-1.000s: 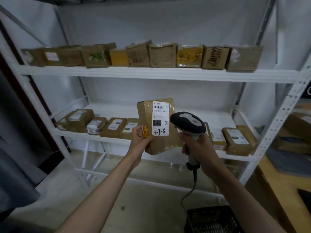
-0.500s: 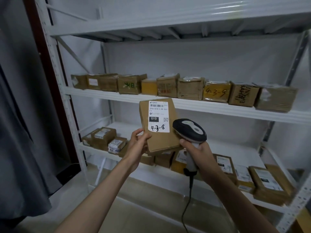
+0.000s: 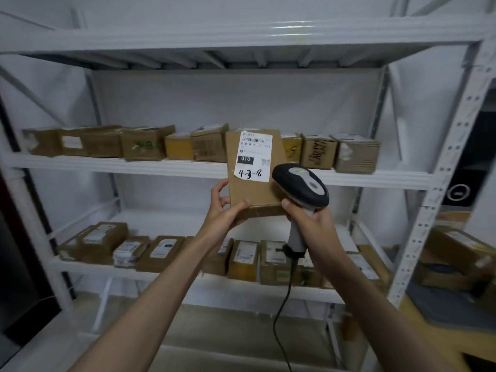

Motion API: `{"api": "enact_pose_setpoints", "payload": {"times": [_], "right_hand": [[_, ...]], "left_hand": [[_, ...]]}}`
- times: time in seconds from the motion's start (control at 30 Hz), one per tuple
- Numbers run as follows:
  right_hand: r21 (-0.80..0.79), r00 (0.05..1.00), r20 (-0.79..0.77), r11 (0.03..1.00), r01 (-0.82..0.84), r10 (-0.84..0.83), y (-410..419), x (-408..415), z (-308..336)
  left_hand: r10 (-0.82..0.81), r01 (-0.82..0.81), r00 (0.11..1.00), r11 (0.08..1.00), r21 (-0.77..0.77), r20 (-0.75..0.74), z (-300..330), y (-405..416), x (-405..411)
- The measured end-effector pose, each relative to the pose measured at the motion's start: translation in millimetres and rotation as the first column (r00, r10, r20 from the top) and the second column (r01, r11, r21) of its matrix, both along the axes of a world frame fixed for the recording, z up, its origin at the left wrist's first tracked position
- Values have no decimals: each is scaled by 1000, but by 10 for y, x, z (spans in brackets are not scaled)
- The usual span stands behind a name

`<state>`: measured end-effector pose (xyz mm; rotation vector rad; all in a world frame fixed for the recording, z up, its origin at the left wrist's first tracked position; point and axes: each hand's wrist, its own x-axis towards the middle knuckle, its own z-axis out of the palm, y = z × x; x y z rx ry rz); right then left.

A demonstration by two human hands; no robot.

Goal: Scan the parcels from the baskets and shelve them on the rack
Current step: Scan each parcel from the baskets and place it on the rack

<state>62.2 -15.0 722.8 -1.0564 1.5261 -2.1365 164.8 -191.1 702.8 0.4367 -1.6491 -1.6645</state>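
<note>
The white rack (image 3: 335,179) is filling the view, its middle shelf carrying a row of brown boxes (image 3: 145,143) and its lower shelf another row of labelled parcels (image 3: 163,251). Left of centre, the left hand (image 3: 222,210) is reaching up and grasping the parcel (image 3: 255,189) at its lower left corner: the thumb is lying across the front face near the bottom edge and the fingers are curling round the left edge and behind. So the parcel is standing upright above that grip, raised in front of the middle shelf and covering part of the row of boxes there. It is showing as a flat brown cardboard box with a white label (image 3: 253,157) on its upper front, bearing a barcode, a black patch reading 010, a small square code and the handwritten mark 4-3-8. Just right of it, the right hand (image 3: 311,224) is clenching round the grey handle of a scanner (image 3: 303,187), whose black head is overlapping the parcel's right edge, its cable (image 3: 281,312) hanging down.
</note>
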Motion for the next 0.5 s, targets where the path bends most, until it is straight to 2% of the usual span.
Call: {"api": "enact_pose_setpoints", "payload": {"times": [0.33, 0.5], "right_hand": [[-103, 944, -56, 943, 317, -324, 965, -652, 555], [-164, 881, -58, 875, 455, -469, 1418, -1046, 767]], "left_hand": [[-307, 297, 945, 950, -96, -113, 706, 855, -1160], [-401, 406, 902, 914, 0, -160, 958, 1381, -1801]]}}
